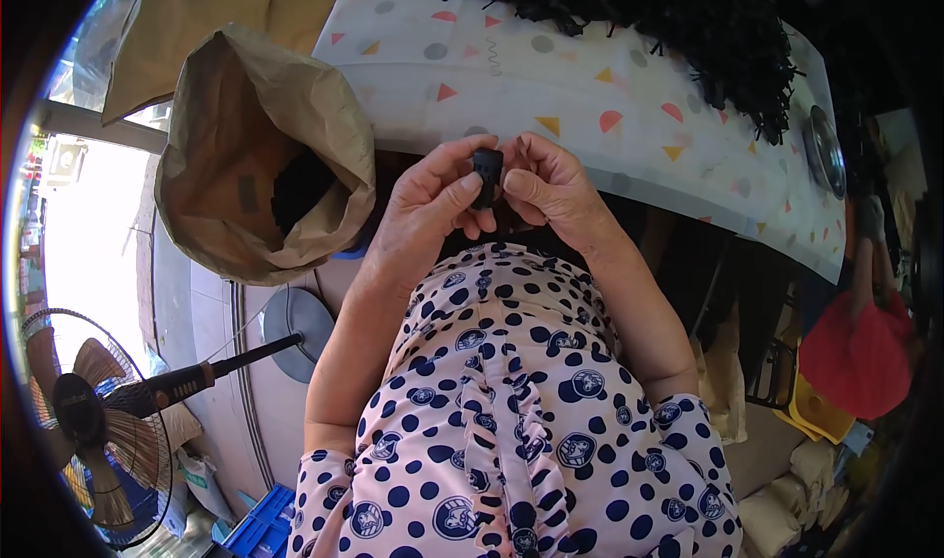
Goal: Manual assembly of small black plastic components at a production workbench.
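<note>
In front of my chest, at the near edge of the table, my left hand (421, 204) pinches a small black plastic part (487, 177) between thumb and fingers. The part is roughly cylindrical, held upright, with small notches in its side. My right hand (560, 199) is close against its right side, thumb and forefinger drawn together. Whatever those right fingers grip is too small or hidden to make out. Across the far side of the table lies a big heap of thin black pieces with short branching ends (678, 17).
A white patterned cloth (423, 91) covers the table. To the left stands a wide-mouthed brown paper bag (339, 116) with black pieces inside. A standing fan (88, 411) is at lower left, near a blue crate (265, 524). At right are a round metal lid or dish (824, 153) and a person in red (857, 356).
</note>
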`<state>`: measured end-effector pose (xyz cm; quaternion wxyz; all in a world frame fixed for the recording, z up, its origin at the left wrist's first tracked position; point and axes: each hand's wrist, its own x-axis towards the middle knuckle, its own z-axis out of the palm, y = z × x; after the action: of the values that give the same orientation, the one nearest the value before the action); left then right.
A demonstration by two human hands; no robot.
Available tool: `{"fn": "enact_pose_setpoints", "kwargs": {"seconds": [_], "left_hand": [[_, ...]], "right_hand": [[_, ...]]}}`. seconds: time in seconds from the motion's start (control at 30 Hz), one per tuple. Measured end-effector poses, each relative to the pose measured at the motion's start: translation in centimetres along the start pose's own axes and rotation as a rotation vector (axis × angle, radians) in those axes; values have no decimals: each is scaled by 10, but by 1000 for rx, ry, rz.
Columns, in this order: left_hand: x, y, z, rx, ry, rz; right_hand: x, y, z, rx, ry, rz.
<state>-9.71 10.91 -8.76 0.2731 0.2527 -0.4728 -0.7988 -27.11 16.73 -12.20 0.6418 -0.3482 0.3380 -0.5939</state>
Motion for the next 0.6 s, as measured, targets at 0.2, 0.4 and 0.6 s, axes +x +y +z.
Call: {"fn": "enact_pose_setpoints", "kwargs": {"seconds": [0.2, 0.4, 0.6], "left_hand": [[3, 1, 7, 275, -76, 30], [-2, -10, 12, 690, -69, 63], [-2, -12, 10, 543, 9, 92]], "right_hand": [[-9, -6, -6, -2, 8, 71], [-12, 8, 0, -312, 116, 21], [-22, 2, 18, -488, 128, -34]]}}
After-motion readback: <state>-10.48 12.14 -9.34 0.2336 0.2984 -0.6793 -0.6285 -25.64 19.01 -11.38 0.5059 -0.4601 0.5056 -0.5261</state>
